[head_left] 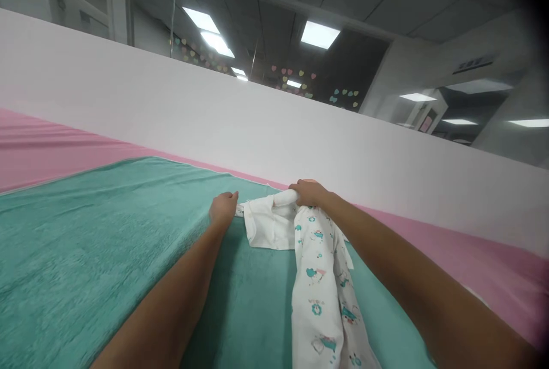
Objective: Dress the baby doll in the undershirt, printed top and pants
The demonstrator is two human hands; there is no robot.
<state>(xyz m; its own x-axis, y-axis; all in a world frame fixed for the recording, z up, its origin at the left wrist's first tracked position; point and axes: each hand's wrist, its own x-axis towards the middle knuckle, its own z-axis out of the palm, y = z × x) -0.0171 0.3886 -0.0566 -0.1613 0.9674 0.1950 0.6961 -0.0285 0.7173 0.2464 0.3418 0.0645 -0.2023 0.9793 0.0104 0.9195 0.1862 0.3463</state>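
Note:
A white baby garment (pixel 319 294) with a teal animal print lies on a teal towel (pixel 86 260), its plain white part (pixel 269 225) bunched at the far end. My right hand (pixel 309 193) grips a rolled fold of the white cloth at the top of the garment. My left hand (pixel 223 207) sits at the garment's left edge, its fingers turned away and hidden, so I cannot tell whether it pinches the cloth. The long printed part runs from the fold toward me, between my forearms.
The teal towel lies on a pink sheet (pixel 55 151) that stretches left and right. Beyond it stands a white partition (pixel 171 100). Past the partition are a ceiling with bright panel lights (pixel 319 34) and paper hearts on a dark wall (pixel 291 80).

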